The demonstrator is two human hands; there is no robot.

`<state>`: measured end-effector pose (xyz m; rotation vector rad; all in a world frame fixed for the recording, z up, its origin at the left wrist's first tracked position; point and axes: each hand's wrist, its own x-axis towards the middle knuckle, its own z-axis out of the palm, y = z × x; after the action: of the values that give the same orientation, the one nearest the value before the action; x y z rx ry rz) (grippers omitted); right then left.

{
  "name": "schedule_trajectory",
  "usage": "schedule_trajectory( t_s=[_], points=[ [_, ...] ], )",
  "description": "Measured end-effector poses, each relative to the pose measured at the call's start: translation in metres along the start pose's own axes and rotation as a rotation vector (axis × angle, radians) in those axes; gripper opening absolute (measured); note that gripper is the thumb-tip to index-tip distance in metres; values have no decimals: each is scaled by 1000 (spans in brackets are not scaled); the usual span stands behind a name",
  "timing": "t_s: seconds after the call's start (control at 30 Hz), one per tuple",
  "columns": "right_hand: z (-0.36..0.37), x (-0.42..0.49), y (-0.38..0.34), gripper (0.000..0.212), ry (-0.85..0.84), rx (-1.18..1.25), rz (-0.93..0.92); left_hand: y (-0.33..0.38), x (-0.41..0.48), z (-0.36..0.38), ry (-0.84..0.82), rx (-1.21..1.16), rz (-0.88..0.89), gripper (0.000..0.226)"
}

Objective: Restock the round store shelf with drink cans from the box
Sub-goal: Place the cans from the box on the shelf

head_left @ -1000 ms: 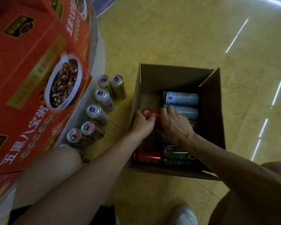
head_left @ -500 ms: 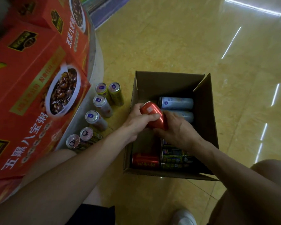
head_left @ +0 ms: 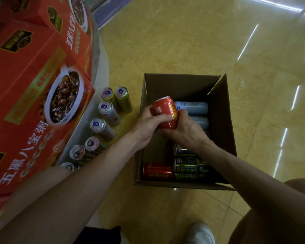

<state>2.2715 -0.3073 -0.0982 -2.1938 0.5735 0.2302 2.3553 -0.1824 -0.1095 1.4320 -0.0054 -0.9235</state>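
A red drink can (head_left: 165, 111) is held above the open cardboard box (head_left: 220, 110), tilted with its top away from me. My left hand (head_left: 148, 125) grips its left side and my right hand (head_left: 185, 131) grips its right side and bottom. Inside the box lie two pale blue cans (head_left: 194, 108), another red can (head_left: 157, 171) and dark green cans (head_left: 190, 166). Several cans (head_left: 104, 120) stand in a curved row on the low grey ledge of the round shelf (head_left: 99, 71) to the left.
Large red food cartons (head_left: 30, 95) sit on top of the round shelf at left. The floor is glossy yellow tile. My white shoe (head_left: 199, 235) shows at the bottom edge, and my knees flank the box.
Both hands have lifted the red can out of the box, from down among the cans to above the box's left half.
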Motion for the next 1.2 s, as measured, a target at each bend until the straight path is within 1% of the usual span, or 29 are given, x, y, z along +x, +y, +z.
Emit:
schedule_trajectory(
  t_s=[0.07, 0.1, 0.17, 0.23, 0.33, 0.43, 0.47, 0.57, 0.6, 0.7, 0.77, 0.9, 0.97, 1.07, 1.13, 1.2],
  points=[
    [2, -3, -2, 79, 67, 4, -13, 1, -2, 0, -22, 40, -14, 73],
    [3, -3, -2, 81, 89, 5, -27, 0, -4, 0, -24, 63, -25, 71],
    [5, -4, -2, 80, 100, 28, -53, 0, -6, -1, -16, 95, -30, 74],
    [5, -6, -5, 75, 89, 49, -85, 1, -8, -2, 12, 144, 16, 86],
    [3, -8, -8, 70, 27, 53, -110, 6, -13, -3, 89, 213, 79, 95],
    [-3, -10, -14, 75, -55, 94, -83, 10, -14, -10, 108, 200, 64, 98],
    [-6, -9, -15, 73, -79, 107, -67, 12, -15, -11, 95, 189, 60, 93],
    [-11, -11, -20, 64, -196, 220, 2, 16, -18, -14, 24, 149, 51, 69],
    [-11, -10, -21, 63, -218, 238, 9, 17, -19, -15, 6, 144, 54, 67],
    [-7, -9, -18, 67, -199, 240, 3, 19, -21, -16, -27, 129, 44, 67],
    [-4, -10, -18, 67, -187, 229, -8, 19, -23, -15, -29, 165, 44, 70],
    [-7, -16, -17, 58, -239, 235, -1, 23, -39, -11, -16, 235, 12, 80],
    [-10, -24, -22, 66, -261, 243, 33, 28, -55, -8, 9, 241, -11, 79],
    [-12, -43, -38, 83, -281, 245, 72, 37, -81, -3, 76, 282, -30, 70],
    [-16, -57, -53, 84, -291, 249, 98, 46, -100, 1, 131, 264, -64, 70],
    [-24, -75, -68, 80, -303, 260, 124, 57, -122, 5, 174, 257, -104, 67]
  ],
)
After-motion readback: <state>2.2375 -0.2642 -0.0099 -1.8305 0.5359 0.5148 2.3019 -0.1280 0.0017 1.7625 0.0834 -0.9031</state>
